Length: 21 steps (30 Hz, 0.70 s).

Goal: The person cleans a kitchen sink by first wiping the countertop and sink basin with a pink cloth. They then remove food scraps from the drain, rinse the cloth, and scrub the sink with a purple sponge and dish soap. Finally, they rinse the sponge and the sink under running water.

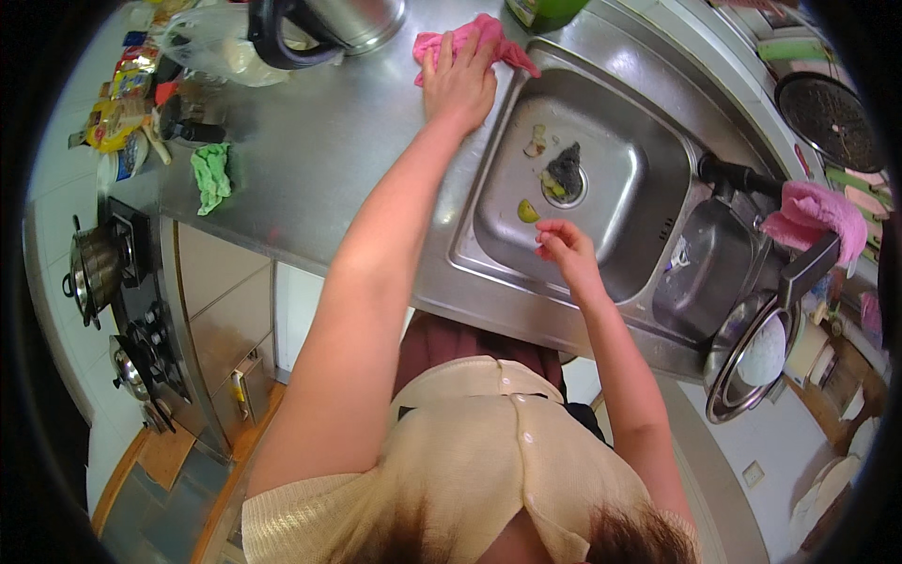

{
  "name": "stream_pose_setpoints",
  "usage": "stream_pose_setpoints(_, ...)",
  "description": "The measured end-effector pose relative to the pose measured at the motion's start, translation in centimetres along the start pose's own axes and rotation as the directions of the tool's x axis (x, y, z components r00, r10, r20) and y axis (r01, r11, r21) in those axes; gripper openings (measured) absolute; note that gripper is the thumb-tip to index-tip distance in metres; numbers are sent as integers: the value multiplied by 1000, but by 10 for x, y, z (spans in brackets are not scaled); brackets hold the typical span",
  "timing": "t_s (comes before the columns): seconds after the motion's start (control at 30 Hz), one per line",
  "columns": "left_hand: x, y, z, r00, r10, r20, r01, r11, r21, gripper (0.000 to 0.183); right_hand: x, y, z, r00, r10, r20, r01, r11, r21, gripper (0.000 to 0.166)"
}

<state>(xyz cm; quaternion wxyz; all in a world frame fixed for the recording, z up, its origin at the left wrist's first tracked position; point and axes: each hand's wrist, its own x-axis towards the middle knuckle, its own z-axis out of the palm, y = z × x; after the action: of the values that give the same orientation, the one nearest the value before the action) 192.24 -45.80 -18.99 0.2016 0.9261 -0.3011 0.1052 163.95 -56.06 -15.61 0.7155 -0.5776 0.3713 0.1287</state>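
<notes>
My left hand (458, 88) lies spread on a crumpled pink cloth (513, 56), pressing it to the steel countertop (310, 155) by the sink's far left corner. Over the near edge of the large steel sink basin (521, 113) is my right hand (569, 255), its fingers loosely curled; I see nothing in it. Just beyond its fingertips, a green-yellow peel scrap (527, 211) rests on the basin floor. Dark, wet-looking scraps (564, 167) partly cover the drain (574, 194). Paler peelings (535, 141) lie farther back.
A steel kettle (359, 21) and a clear plastic bag (211, 49) stand at the back left. A green cloth (211, 178) lies near the counter's left end. The faucet (810, 271), draped with a pink towel (817, 215), and stacked steel bowls (729, 352) are right.
</notes>
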Motion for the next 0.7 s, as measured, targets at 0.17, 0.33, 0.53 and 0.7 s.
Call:
stream_pose_setpoints(0.17,-87,17,-48,960,198,196,-175,977,-125,49,66,44,-49,989,-82,-123,39,948,-317,27)
stream_pose_setpoints(0.33,-107,39,-51,991,-41,128,33,997,63,53,135,58,-55,632,-661,-405,58,561,-826,29)
stream_pose_setpoints(0.53,-109,37,-46,993,-43,110,39,999,36,55,153,44,-77,781,-488,-389,51,670,-740,22)
stream_pose_setpoints(0.7,-110,35,-45,992,-59,113,53,997,57,57,91,-16,-82,534,-777,-332,265,527,-807,14)
